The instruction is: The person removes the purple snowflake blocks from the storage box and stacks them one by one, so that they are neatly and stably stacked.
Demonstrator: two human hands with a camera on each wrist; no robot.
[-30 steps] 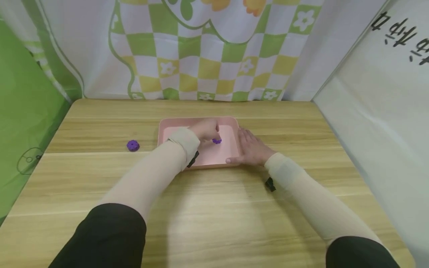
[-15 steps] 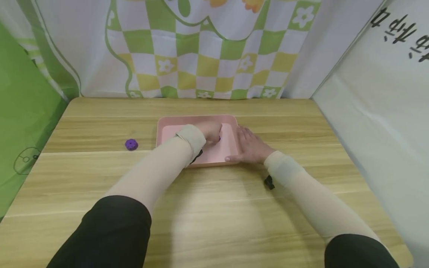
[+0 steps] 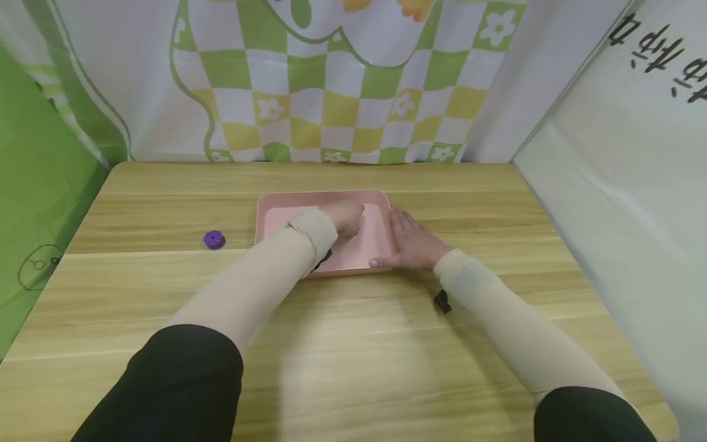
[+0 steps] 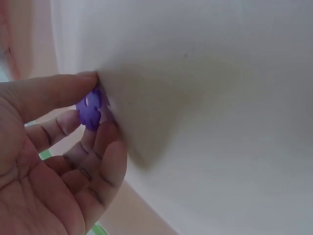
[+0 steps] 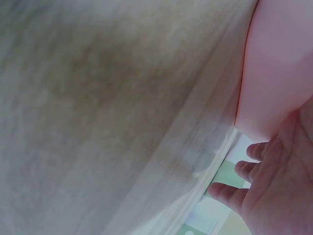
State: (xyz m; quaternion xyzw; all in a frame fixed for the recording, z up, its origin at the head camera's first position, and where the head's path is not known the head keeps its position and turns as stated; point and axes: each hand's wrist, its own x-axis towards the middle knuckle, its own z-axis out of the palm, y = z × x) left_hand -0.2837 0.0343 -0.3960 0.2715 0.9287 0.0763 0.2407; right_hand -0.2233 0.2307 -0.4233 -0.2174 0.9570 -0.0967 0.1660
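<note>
Inside the pink tray [image 3: 372, 255], my left hand [image 3: 345, 218] is held low over the tray's floor. Its thumb and fingers pinch a small purple piece [image 4: 90, 111] with a notched, flower-like rim, which the left wrist view shows close to the pale floor. In the head view the hand covers nearly all of that piece. My right hand [image 3: 415, 244] lies with straight, spread fingers against the tray's right side, its thumb at the front right corner. The right wrist view shows this hand [image 5: 281, 181] beside the tray's outer wall [image 5: 274, 63].
A second purple notched piece [image 3: 214, 239] lies on the wooden table [image 3: 353, 356] left of the tray. A checkered cloth [image 3: 342, 110] hangs behind the table, a green panel [image 3: 44, 202] stands at left and a white one [image 3: 613, 202] at right.
My left hand has shifted slightly right inside the tray, and its purple piece is now more hidden in the head view. The right hand has stayed at the tray's side.
</note>
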